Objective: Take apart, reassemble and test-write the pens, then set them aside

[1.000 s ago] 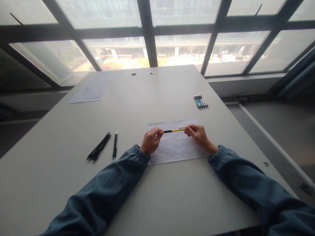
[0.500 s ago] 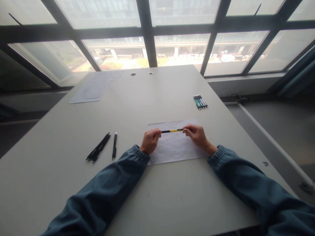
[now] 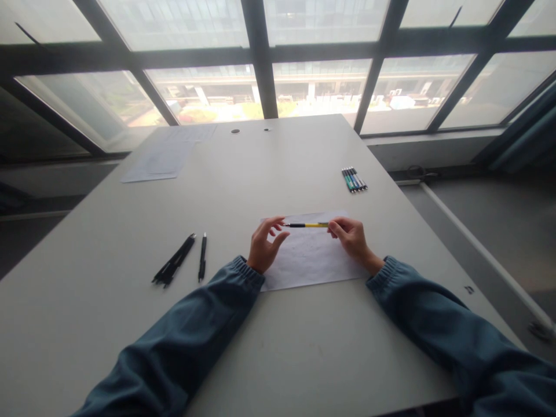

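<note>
Pinched in my right hand is a pen with a yellow barrel and black grip, lying level above a white sheet of paper. The hand covers the pen's right end. At the pen's silvery tip, my left hand has its thumb and fingers apart, with the tip close to the fingertips; whether they touch I cannot tell. To the left, a single black pen lies beside a bunch of several black pens.
Several pens in a neat row lie toward the table's right edge. More paper sheets rest at the far left of the white table. Two small round fittings are near its far edge, below large windows.
My left fingers have opened off the pen's left end, uncovering its tip. The pen and my right hand have shifted slightly right and up in the picture.
</note>
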`<state>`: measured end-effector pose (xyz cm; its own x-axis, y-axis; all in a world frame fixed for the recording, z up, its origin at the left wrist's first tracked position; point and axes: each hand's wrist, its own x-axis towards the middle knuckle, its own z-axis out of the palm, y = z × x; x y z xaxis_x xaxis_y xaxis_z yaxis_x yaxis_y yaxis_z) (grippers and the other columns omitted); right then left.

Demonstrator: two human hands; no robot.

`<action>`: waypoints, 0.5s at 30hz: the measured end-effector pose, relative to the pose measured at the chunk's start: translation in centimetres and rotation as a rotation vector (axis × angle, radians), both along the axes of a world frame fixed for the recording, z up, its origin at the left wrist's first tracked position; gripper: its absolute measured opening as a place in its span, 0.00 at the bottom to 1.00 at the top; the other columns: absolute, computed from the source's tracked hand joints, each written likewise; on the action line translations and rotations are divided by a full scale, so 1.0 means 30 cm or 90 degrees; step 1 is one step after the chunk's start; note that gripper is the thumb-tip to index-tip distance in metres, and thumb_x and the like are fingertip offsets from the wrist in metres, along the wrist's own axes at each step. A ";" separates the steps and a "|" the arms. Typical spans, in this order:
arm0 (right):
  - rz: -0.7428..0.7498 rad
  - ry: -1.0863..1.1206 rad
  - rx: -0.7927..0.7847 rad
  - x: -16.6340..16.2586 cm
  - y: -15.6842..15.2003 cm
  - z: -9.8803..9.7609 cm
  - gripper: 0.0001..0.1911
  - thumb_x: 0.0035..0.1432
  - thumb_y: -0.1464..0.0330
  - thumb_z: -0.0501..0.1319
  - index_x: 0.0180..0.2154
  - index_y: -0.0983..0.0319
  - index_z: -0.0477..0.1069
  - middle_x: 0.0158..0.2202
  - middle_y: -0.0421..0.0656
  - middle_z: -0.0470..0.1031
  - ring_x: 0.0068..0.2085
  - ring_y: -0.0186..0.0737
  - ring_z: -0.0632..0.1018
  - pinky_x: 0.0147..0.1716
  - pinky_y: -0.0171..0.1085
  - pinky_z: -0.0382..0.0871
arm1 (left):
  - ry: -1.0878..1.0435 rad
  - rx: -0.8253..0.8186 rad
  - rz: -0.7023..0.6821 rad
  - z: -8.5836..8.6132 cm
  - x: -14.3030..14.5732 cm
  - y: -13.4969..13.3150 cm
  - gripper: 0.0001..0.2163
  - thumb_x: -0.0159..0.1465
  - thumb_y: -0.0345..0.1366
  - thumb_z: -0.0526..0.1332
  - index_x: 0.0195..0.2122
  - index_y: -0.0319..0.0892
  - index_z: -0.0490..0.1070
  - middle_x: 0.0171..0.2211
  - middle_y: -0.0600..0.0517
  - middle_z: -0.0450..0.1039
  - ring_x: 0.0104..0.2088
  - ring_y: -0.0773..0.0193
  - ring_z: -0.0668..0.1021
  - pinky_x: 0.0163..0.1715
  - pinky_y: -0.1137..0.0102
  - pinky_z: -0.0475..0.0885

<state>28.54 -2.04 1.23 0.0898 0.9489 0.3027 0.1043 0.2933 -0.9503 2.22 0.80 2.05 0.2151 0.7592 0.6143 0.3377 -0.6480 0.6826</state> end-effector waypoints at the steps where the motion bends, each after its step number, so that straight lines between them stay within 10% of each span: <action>1: 0.002 0.002 -0.001 0.000 0.000 0.000 0.17 0.61 0.56 0.65 0.29 0.63 0.76 0.23 0.41 0.74 0.24 0.34 0.72 0.25 0.35 0.65 | 0.003 0.010 0.000 0.002 0.001 0.000 0.14 0.66 0.40 0.66 0.51 0.44 0.72 0.41 0.49 0.78 0.37 0.65 0.78 0.34 0.70 0.73; 15: 0.009 -0.023 -0.002 0.000 -0.007 0.018 0.19 0.61 0.55 0.64 0.27 0.63 0.76 0.22 0.40 0.73 0.24 0.34 0.71 0.25 0.35 0.65 | 0.028 0.046 0.010 0.027 0.009 -0.012 0.05 0.68 0.37 0.63 0.39 0.43 0.77 0.34 0.50 0.77 0.33 0.65 0.77 0.34 0.69 0.73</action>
